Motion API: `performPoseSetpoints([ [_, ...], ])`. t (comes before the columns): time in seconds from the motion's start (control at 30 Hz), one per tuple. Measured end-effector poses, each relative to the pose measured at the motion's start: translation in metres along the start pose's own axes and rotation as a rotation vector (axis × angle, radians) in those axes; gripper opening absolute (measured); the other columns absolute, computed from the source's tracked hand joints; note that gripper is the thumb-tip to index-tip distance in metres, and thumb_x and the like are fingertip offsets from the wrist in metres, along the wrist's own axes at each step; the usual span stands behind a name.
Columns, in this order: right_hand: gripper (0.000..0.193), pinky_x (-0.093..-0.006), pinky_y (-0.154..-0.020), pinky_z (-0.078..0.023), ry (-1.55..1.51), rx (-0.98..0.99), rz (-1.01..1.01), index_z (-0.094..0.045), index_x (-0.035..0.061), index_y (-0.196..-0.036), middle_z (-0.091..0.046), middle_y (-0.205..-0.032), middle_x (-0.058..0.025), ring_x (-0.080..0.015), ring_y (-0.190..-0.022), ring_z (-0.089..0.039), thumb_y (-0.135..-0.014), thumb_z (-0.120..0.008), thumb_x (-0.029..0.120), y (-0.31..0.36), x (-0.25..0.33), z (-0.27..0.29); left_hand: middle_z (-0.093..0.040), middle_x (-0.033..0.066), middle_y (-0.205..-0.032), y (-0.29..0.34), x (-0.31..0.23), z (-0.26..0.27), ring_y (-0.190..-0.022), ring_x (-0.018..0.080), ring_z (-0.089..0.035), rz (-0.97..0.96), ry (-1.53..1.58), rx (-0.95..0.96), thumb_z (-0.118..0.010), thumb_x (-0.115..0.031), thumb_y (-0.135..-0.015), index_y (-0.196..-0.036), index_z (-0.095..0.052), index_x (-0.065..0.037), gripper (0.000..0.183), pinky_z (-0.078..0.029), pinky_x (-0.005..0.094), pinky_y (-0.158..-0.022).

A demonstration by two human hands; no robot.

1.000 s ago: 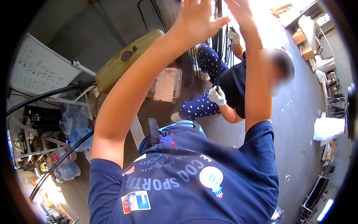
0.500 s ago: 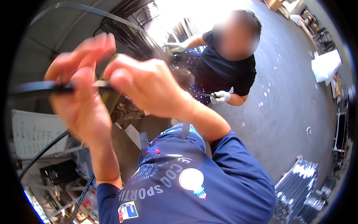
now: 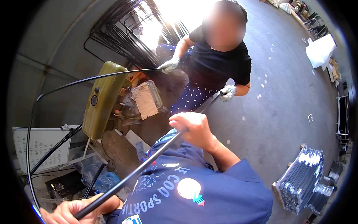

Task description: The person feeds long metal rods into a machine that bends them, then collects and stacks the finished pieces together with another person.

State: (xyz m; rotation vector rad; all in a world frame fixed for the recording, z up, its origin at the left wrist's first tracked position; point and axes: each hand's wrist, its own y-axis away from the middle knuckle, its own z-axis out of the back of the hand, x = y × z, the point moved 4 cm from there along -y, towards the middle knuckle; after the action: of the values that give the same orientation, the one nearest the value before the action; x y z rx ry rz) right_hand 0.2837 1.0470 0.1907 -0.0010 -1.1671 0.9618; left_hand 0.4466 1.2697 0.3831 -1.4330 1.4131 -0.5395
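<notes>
A long black tube slants across the front of my body. My left hand is closed round its near end at the lower left edge. Farther up, my right hand grips the same tube near the middle of the view. Its far end is in one gloved hand of a co-worker facing me. The co-worker's other gloved hand holds a thin black bar that bends down along the left side. Whether bar and tube join is hidden past the lower left edge.
An olive-green tank-like machine stands at the left, near a piece of cardboard. Black bent frames lean behind it. A whiteboard is at far left. Bundled dark tubes lie on the floor at right.
My hands were close together, raised at upper left on a dark strip. They have moved down and apart, left to the lower left, right toward the middle. The co-worker's left-side glove now holds the bar.
</notes>
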Motion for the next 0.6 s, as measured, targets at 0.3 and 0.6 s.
performPoseSetpoints([
  [0.3,0.014,-0.0296,-0.051,-0.036,0.142,-0.184,0.014,-0.057,0.0073,-0.067,-0.053,-0.056,-0.0030,-0.0194,-0.050,-0.047,-0.065,-0.070,0.013,0.017,-0.018,0.021,-0.036,-0.0076,-0.062,0.019,-0.014,-0.008,-0.053,0.0015,-0.042,-0.190,0.158,0.080,-0.048,-0.003,-0.081,-0.086,-0.041,-0.006,0.009,-0.040,0.0154,-0.050],
  [0.6,0.016,-0.0276,-0.052,-0.036,0.041,-0.135,0.246,-0.056,0.0097,-0.063,-0.053,-0.056,0.0004,-0.0159,-0.050,-0.049,-0.065,-0.070,0.017,-0.006,0.007,-0.014,-0.032,-0.0101,-0.058,0.038,-0.056,0.018,-0.049,-0.0022,-0.038,-0.437,-0.347,0.022,-0.039,-0.006,-0.086,-0.087,-0.044,-0.006,0.005,-0.033,0.0102,-0.046],
])
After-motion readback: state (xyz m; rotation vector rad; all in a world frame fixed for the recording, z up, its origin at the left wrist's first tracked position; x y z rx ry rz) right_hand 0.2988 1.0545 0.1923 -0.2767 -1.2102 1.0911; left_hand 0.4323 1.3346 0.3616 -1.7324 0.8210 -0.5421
